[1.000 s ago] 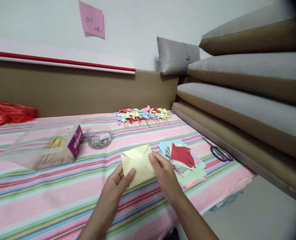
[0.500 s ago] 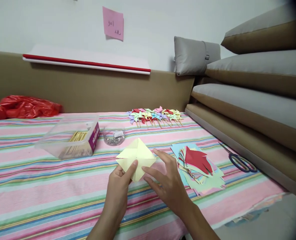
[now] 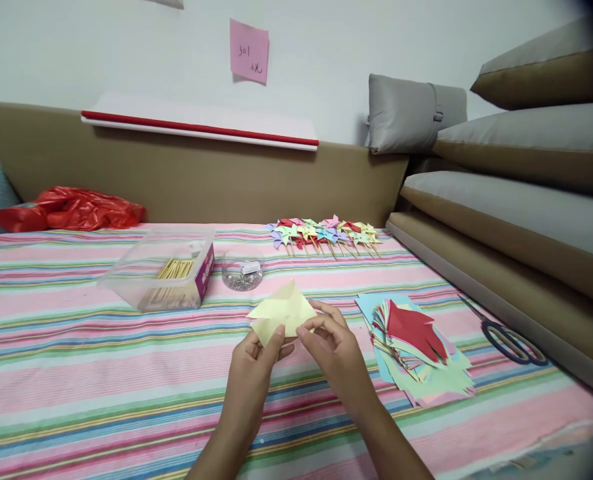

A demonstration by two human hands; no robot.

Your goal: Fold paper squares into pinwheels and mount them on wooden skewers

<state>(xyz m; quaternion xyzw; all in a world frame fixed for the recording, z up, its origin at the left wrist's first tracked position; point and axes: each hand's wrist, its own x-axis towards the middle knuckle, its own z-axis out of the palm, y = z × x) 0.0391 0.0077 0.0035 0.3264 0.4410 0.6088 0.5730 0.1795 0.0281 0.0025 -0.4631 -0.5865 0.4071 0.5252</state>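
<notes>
A pale yellow square of paper point(image 3: 285, 309), cut in from its corners, is held up above the striped cloth. My left hand point(image 3: 259, 357) pinches its lower left part, thumb on top and fingers beneath. On the right edge my right hand point(image 3: 333, 343) grips the paper between thumb and fingers, and the corner there looks bent or hidden by the fingers. To the right of my hands lies a pile of coloured paper point(image 3: 436, 380), with cut red sheets point(image 3: 413, 331) on top.
A clear plastic box point(image 3: 151, 293) of wooden sticks and a round container point(image 3: 243, 273) of small metal pieces stand beyond my hands. Finished paper pinwheels point(image 3: 326, 233) lie at the back. Scissors point(image 3: 511, 341) rest near the stacked cushions point(image 3: 516, 207). A red plastic bag point(image 3: 86, 208) lies far left.
My right hand has closed from spread fingers onto the paper's right edge. The paper's right and lower parts show less now. The view has swung a little to the left.
</notes>
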